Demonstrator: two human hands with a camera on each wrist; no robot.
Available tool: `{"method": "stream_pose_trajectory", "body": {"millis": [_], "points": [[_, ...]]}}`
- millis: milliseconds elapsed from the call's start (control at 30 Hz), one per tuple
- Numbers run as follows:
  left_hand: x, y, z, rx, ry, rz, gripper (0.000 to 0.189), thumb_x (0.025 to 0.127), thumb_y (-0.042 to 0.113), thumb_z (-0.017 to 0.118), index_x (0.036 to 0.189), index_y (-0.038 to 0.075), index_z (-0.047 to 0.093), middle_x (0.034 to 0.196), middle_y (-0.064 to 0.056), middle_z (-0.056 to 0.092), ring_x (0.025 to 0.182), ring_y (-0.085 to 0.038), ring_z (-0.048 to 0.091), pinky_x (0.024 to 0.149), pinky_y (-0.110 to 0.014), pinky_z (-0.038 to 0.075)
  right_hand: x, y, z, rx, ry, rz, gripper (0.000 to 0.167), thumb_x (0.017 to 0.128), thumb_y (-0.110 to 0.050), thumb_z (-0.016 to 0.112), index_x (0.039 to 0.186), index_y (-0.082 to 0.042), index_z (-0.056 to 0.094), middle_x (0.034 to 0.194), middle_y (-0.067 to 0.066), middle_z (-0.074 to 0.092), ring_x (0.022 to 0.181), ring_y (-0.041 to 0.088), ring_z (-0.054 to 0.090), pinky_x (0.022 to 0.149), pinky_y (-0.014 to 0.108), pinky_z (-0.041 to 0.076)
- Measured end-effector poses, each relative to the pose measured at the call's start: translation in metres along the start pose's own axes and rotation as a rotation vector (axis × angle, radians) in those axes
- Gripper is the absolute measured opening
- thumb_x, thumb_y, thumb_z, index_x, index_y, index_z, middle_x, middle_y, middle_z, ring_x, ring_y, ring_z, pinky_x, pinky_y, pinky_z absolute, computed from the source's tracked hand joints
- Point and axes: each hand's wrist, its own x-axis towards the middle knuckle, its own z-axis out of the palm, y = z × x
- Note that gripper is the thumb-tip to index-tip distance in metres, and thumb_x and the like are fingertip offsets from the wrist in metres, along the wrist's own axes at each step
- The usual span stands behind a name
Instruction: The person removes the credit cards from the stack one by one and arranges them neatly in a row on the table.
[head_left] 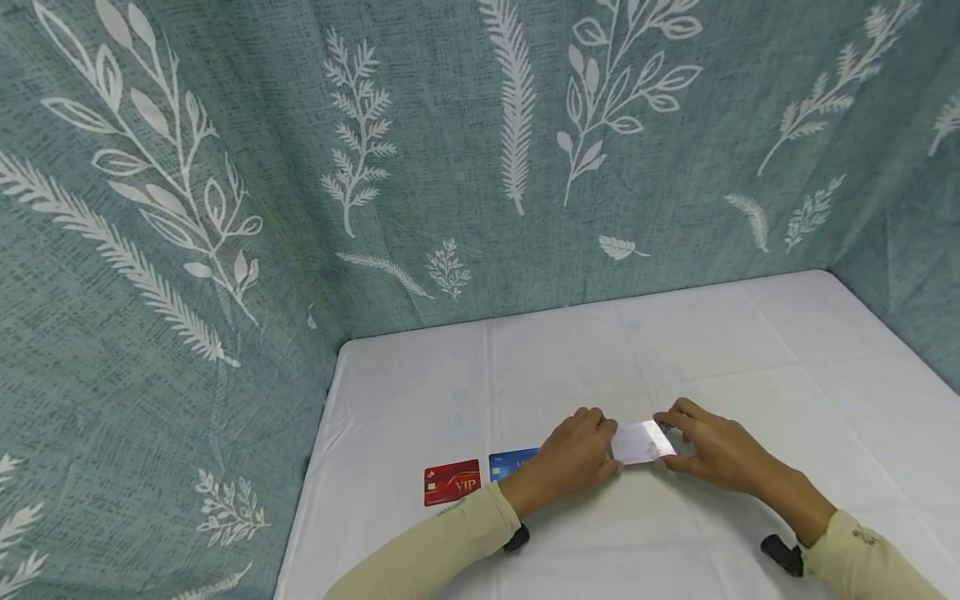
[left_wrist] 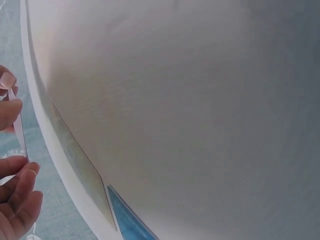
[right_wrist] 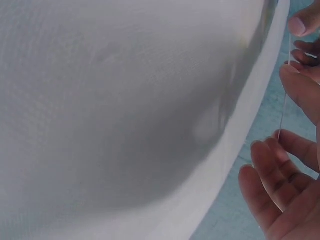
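Between both hands is a thin, shiny pale card (head_left: 642,442), held over the white table. My left hand (head_left: 573,452) pinches its left end between thumb and fingers. At the opposite end my right hand (head_left: 716,448) pinches it the same way. Seen edge-on in the right wrist view, the card (right_wrist: 284,107) shows as a thin line between the fingertips. Left of the hands lie a red card (head_left: 452,482) printed "VIP" and a blue card (head_left: 510,462), partly covered by my left forearm. The left wrist view shows a pale yellowish flat card (left_wrist: 82,167) near the blue one.
A white cloth covers the table (head_left: 420,383). Blue-green curtains (head_left: 450,167) with white leaf prints stand behind it and at both sides. Dark straps (head_left: 782,554) sit at the wrists, beside beige sleeves (head_left: 431,542).
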Motion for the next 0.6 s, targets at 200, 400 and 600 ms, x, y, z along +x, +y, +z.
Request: {"method": "stream_pose_trajectory", "body": {"millis": [200,400,600], "points": [[-0.0003,0.0006,-0.0016,0.005,-0.014,-0.008,0.047,0.088,0.046,0.074,0.116,0.009,0.068,0.103,-0.001,0.067,0.087,-0.011,0.058,0.074,-0.018,0.048,0.0013,-0.0015,-0.0004,0.007,-0.020,0.010,0.053,0.074,-0.026,0.089,0.119,-0.004,0.070,0.103,-0.002,0.059,0.074,0.003,0.051,0.058,0.018,0.042],[-0.0004,0.0013,-0.0028,0.000,-0.036,-0.012,0.048,0.088,0.045,0.075,0.117,0.008,0.068,0.104,-0.001,0.067,0.087,-0.011,0.058,0.075,-0.018,0.048,0.0023,-0.0020,-0.0020,0.014,-0.027,0.002,0.053,0.074,-0.025,0.089,0.118,-0.004,0.069,0.103,-0.002,0.059,0.074,0.003,0.050,0.058,0.019,0.043],[0.0009,0.0022,-0.0033,0.000,-0.038,-0.008,0.046,0.088,0.045,0.075,0.116,0.009,0.068,0.102,-0.001,0.066,0.086,-0.011,0.057,0.074,-0.018,0.047,0.0016,-0.0014,-0.0024,0.008,-0.024,0.001,0.052,0.074,-0.023,0.089,0.118,-0.004,0.070,0.103,-0.002,0.059,0.074,0.003,0.050,0.058,0.019,0.043]]}}
